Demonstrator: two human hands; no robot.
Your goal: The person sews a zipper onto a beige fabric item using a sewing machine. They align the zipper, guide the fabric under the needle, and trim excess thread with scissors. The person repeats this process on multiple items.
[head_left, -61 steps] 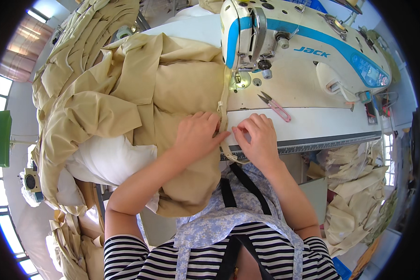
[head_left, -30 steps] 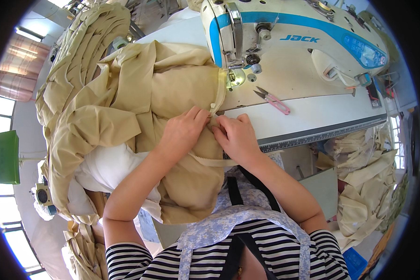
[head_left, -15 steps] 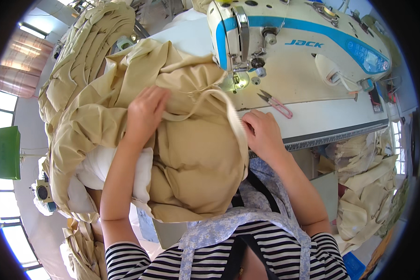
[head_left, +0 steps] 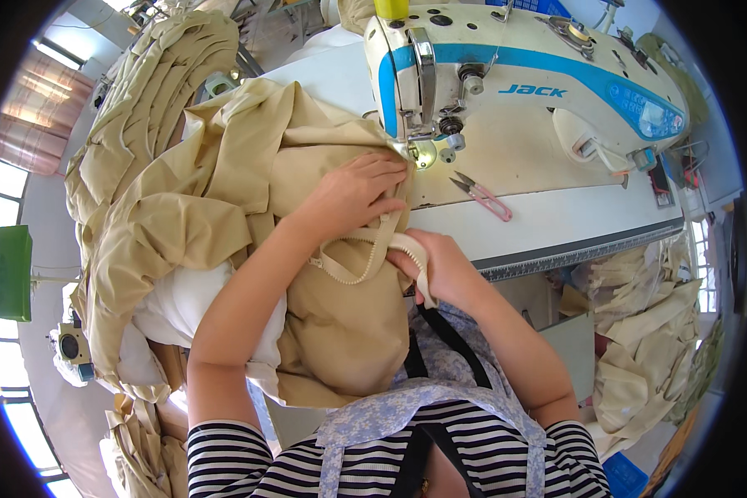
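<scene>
– While the left hand [head_left: 357,191] is lying flat on the beige garment [head_left: 340,353] at centre-left of the frame, grasping nothing visible, what is the right hand [head_left: 450,270] doing?

– It is resting, fingers curled, against the cream zipper tape [head_left: 379,246] at frame centre; whether it is pinching, I cannot tell.

– How is the garment likely handling?

– Probably, it is behaving as soft, light and bulky; the looped, toothed tape is favouring a hold along its plain margin. Smooth cloth is creasing; white filling [head_left: 187,303] is bulging at left
</scene>
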